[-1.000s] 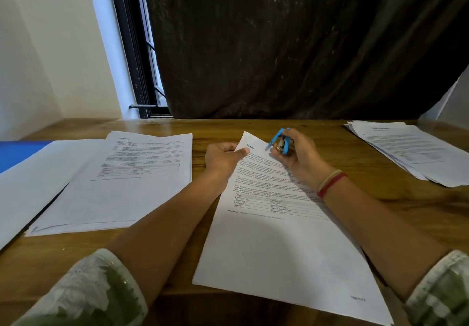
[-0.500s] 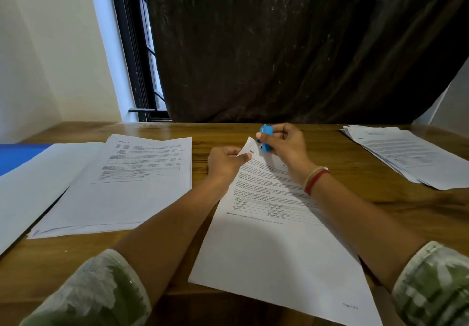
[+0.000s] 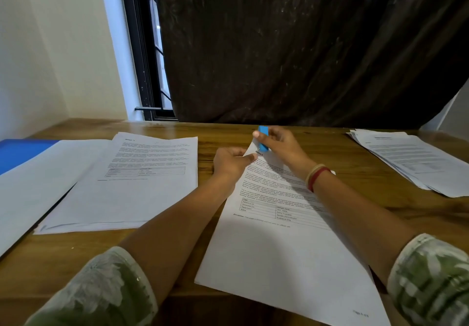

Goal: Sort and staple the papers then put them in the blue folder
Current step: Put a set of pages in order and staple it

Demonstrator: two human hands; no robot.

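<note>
Papers [image 3: 279,262] on wooden table [image 3: 368,171]; dark curtain [image 3: 304,46] behind

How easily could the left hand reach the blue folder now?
Probably yes, once freed: the left hand pinches a corner of the centre papers, and only flat sheets lie between it and the blue folder, far left.

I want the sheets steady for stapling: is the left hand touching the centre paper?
Touching. The head view shows the left hand pinching the top corner of the centre paper, thumb on its printed face; the right hand holds the blue stapler.
</note>
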